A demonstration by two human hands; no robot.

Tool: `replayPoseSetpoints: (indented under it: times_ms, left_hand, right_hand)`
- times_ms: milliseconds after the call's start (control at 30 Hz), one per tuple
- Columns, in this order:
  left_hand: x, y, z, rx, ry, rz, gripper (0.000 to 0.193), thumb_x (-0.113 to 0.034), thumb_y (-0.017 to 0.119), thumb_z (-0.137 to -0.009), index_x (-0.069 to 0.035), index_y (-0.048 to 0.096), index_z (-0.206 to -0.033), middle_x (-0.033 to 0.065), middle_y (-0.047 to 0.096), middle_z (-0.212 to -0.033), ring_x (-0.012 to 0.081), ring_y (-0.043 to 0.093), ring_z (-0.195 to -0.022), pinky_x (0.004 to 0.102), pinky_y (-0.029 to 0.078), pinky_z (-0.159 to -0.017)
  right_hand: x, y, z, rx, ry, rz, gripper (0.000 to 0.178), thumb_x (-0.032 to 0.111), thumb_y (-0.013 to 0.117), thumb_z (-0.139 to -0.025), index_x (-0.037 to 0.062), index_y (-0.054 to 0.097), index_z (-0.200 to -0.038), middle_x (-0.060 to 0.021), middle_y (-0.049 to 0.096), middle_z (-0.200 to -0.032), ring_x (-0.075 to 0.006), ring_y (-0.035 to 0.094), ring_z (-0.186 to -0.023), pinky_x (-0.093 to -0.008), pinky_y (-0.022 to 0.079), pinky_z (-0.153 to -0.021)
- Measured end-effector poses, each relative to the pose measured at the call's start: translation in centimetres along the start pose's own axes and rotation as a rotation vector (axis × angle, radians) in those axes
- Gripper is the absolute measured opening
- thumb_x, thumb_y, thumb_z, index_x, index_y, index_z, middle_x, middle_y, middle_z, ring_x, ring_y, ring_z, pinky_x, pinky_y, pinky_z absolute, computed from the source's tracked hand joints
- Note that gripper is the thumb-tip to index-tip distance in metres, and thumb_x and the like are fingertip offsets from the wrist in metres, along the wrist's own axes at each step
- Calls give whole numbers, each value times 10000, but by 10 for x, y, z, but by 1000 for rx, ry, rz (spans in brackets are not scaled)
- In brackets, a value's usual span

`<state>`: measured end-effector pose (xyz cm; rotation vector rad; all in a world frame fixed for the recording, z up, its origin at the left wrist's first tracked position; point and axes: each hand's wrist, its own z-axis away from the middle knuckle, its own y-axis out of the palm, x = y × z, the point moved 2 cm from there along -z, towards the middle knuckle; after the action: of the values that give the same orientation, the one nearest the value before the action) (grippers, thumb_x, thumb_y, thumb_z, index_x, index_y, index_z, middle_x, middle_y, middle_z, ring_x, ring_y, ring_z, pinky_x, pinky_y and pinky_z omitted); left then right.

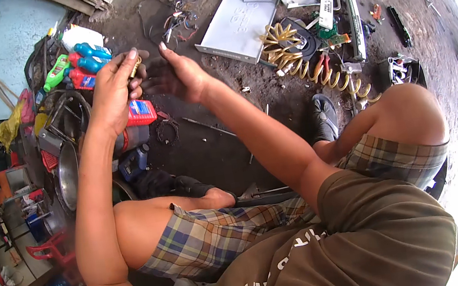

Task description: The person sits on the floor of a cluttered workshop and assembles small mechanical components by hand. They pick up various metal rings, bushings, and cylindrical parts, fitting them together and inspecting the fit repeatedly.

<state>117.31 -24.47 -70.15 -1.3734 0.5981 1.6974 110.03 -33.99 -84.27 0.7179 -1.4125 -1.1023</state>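
A small brass-coloured piece (136,69) sits pinched between the thumb and fingers of the left hand (112,82), raised above the floor (214,160) of a cluttered work area. The right hand (188,77) faces it just beside, thumb up and fingers loosely spread and blurred, with nothing visible in its grasp. The step in hand appears to be handling the little part in mid-air; the next move likely calls for a steady left pinch and a careful fingertip approach from the right, since so small a piece could easily slip.

Beyond the left hand stand a green bottle (57,73) and blue bottles (91,58); a red container (141,112) rests below the wrists. Farther right, a silver metal tray (235,20) lies near a coiled yellow hose (313,73) and red-handled pliers (322,63).
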Motion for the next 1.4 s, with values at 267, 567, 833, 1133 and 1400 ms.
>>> replayPoseSetpoints:
  times_ms: [267, 567, 833, 1133, 1400]
  left_hand:
    - [15, 12, -17, -70, 160, -34, 237, -224, 546, -1072, -52, 708, -1084, -3, 678, -875, 89, 600, -781, 245, 473, -738]
    - [7, 4, -13, 18, 77, 106, 287, -225, 518, -1088, -2, 655, -1206, 123, 737, -1063, 202, 693, -984, 334, 537, -918]
    - [-3, -7, -6, -16, 91, -17, 286, -240, 572, -1071, -13, 644, -1228, 117, 740, -1088, 169, 706, -947, 303, 567, -839]
    - [-2, -3, 0, 20, 149, -42, 196, -153, 585, -1037, -26, 656, -1168, 55, 724, -1001, 130, 687, -847, 274, 566, -714]
    - [-4, 12, 4, 60, 427, -696, 316, -145, 769, -903, -33, 684, -1186, -17, 675, -872, 71, 604, -782, 268, 504, -687]
  right_hand:
    - [-16, 64, 3, -177, -72, -529, 526, 573, 334, -1085, 150, 647, -1103, -73, 681, -1069, -264, 623, -1075, -519, 447, -1038]
    - [-16, 44, 4, 30, -105, -482, 536, 540, 300, -1102, 127, 634, -1178, -78, 663, -1166, -288, 602, -1155, -489, 432, -1091]
    - [-7, 46, 9, 136, -59, -427, 639, 584, 348, -1074, 8, 586, -1210, -179, 630, -1179, -330, 600, -1172, -491, 457, -1105]
    - [0, 32, 3, 208, -47, -440, 564, 490, 335, -1101, -1, 605, -1165, -134, 676, -1068, -286, 627, -1019, -460, 512, -987]
    - [14, 43, 11, 1, -51, -307, 574, 515, 331, -1098, 11, 581, -1211, -134, 641, -1173, -265, 633, -1071, -429, 511, -998]
